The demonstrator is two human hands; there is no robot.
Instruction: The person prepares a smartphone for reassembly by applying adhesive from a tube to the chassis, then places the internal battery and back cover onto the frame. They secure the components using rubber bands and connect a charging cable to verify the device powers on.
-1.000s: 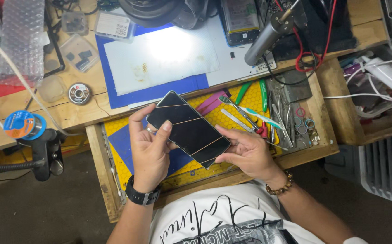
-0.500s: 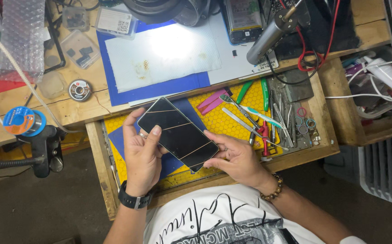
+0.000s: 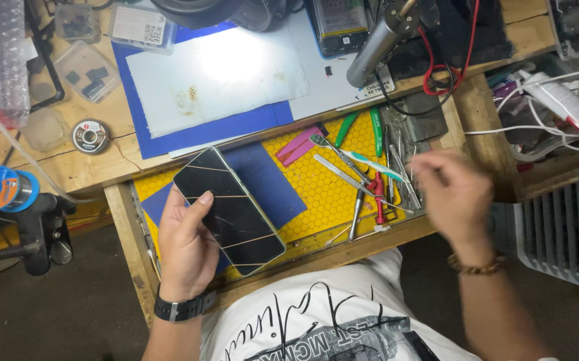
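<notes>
From the head camera, the left hand (image 3: 186,251) holds a black phone (image 3: 229,210) tilted over an open drawer (image 3: 129,220) lined with a yellow honeycomb mat (image 3: 329,194); its grip is closed round the phone's left edge, thumb pressed on the dark glass, which shows thin pale diagonal lines. The right hand (image 3: 453,194) hangs blurred above the drawer's right end, well apart from the phone, holding nothing that can be seen; how far its grip is open I cannot tell. Just beside it lie tweezers (image 3: 339,157), a toothbrush (image 3: 373,166) and a red-handled tool (image 3: 378,194). On the wooden worktop (image 3: 55,164) above rest a blue mat (image 3: 236,124) under a white sheet (image 3: 222,73) and a solder spool (image 3: 90,135).
</notes>
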